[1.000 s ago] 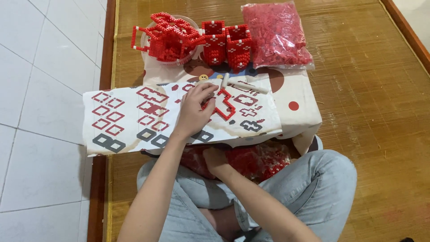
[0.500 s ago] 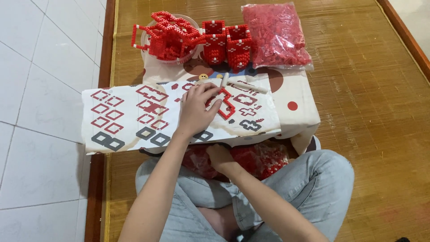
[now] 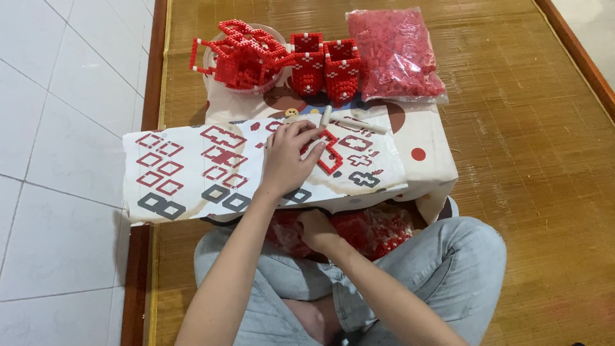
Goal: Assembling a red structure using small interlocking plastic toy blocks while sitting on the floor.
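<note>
Red block frame [image 3: 328,154] under left hand [image 3: 285,160]

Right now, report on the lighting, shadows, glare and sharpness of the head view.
Head view: soft, even light; only faint shadows beneath the left hand on the white instruction sheet with red diamond patterns; mild sheen on the clear plastic bag of red bricks; right hand sits in dimmer lap shade; all sharp, no blur.
</note>
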